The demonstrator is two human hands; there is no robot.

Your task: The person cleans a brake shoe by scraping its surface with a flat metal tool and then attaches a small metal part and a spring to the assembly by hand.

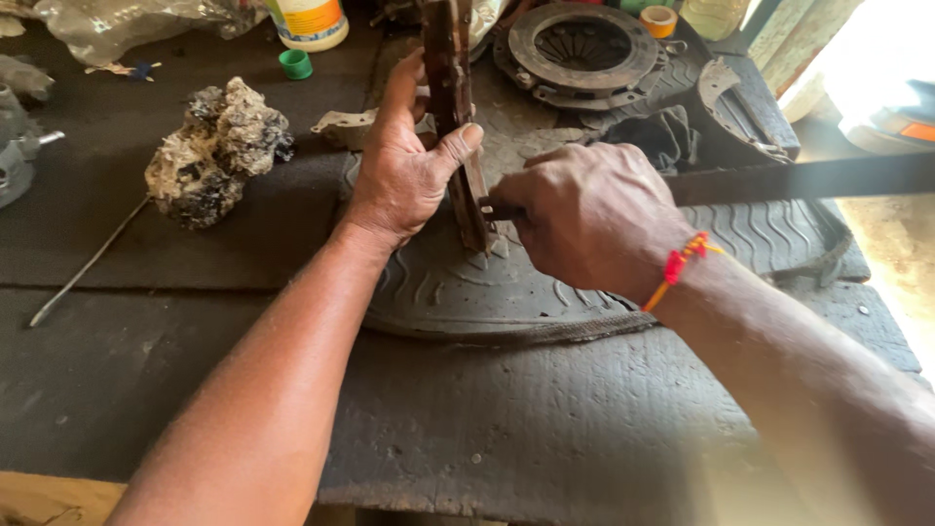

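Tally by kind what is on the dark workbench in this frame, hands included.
Hands: 2, left hand gripping the upright rusty brown metal plate, right hand beside it
Rusty upright plates: 1
Round grey metal clutch plates: 1
Tyre tread pieces: 1
Crusty grey-white lumps: 1
Green caps: 1
Thin metal rods: 1
Total: 8

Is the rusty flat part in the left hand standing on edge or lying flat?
On edge. The rusty part rises upright from the tyre piece, gripped by the left hand; the right hand works at its base.
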